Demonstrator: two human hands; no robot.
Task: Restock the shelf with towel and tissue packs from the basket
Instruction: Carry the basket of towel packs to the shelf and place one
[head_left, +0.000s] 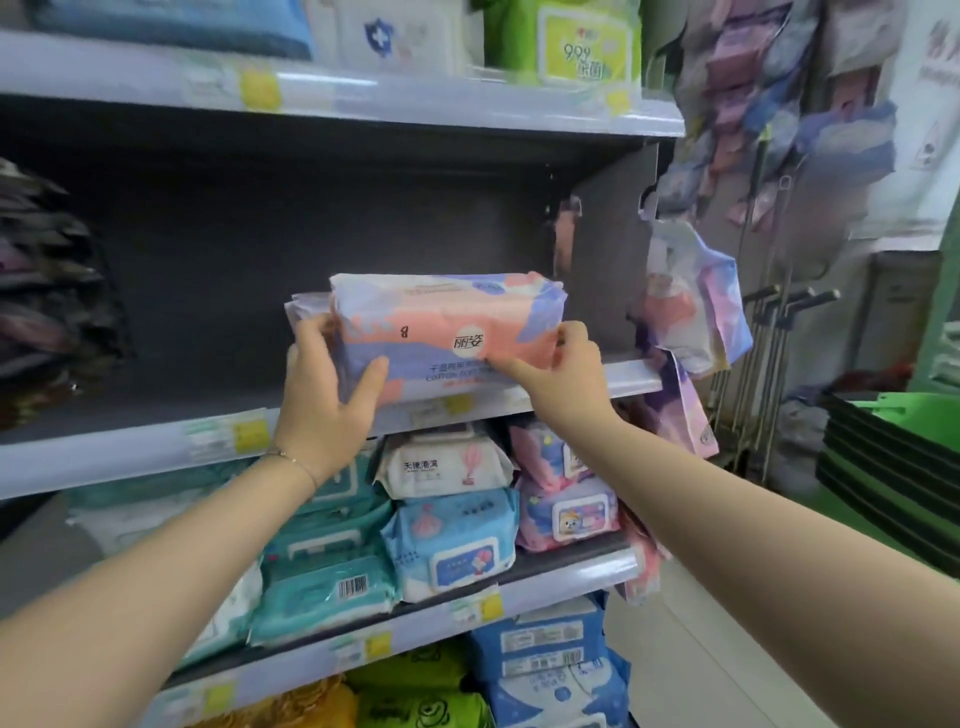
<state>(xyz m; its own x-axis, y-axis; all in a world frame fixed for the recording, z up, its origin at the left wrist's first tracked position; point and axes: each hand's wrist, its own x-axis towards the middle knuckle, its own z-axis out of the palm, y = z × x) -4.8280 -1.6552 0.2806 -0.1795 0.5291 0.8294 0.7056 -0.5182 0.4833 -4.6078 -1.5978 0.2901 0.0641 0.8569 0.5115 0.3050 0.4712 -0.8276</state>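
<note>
**Inspector:** What are you observing at the middle shelf (156, 447)?

**Operator:** I am watching both hands working one pink-and-lavender tissue pack (447, 322). The left hand (332, 395) is wrapping the pack's left end, with the thumb lying across the printed face and the fingers curling behind. The right hand (563, 366) is pinching the lower right corner between thumb and fingers. Neither hand is standing open.

**Inspector:** Why two hands?

**Operator:** I am judging that the soft wrapper would sag if held at one end. Gripping both ends is keeping it level and face-out for placing. It is lying lengthwise at the shelf's front lip, above the price strip. I cannot tell whether it is resting there yet.

**Inspector:** And its position against the hands?

**Operator:** It is spanning the gap between them and touching both, with its bulk rising above the knuckles. A second pack's end (306, 312) is showing just behind the left fingers, and I cannot tell whether that hand is holding it too. Stacked green baskets (883, 447) are sitting well off to the right.
</note>
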